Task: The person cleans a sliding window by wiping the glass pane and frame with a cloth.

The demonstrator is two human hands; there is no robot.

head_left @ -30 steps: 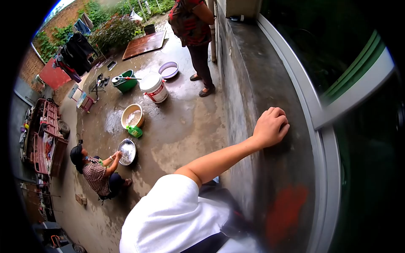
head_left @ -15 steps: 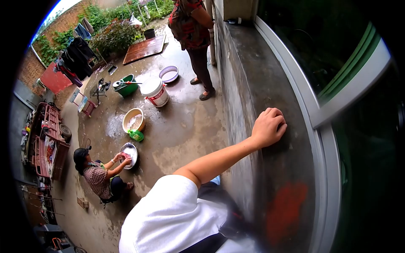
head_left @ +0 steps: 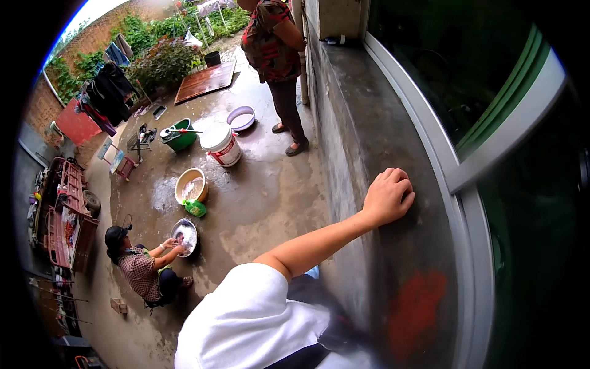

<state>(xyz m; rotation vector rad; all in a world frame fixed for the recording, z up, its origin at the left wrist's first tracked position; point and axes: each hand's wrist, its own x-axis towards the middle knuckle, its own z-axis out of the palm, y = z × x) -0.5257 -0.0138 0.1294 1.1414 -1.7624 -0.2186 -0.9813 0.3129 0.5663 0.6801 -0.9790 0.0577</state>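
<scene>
My left hand (head_left: 388, 195) rests on the dark concrete ledge (head_left: 393, 117) beside the window, its back facing up. Its fingers are curled together with no object showing in them; the palm side is hidden. Below the hand, a red patch (head_left: 418, 313) marks the ledge. A white sleeve (head_left: 243, 307) covers my upper arm. My right hand is out of view.
A person (head_left: 144, 270) squats with both hands at a metal basin (head_left: 184, 237). Another person (head_left: 273, 55) stands by the wall. Between them are a tan basin (head_left: 191, 184), white bucket (head_left: 221, 144), green tub (head_left: 179, 136) and purple basin (head_left: 241, 118).
The squatting person's hands have lowered a reddish item into the metal basin. The view has shifted slightly; my left hand stays on the ledge.
</scene>
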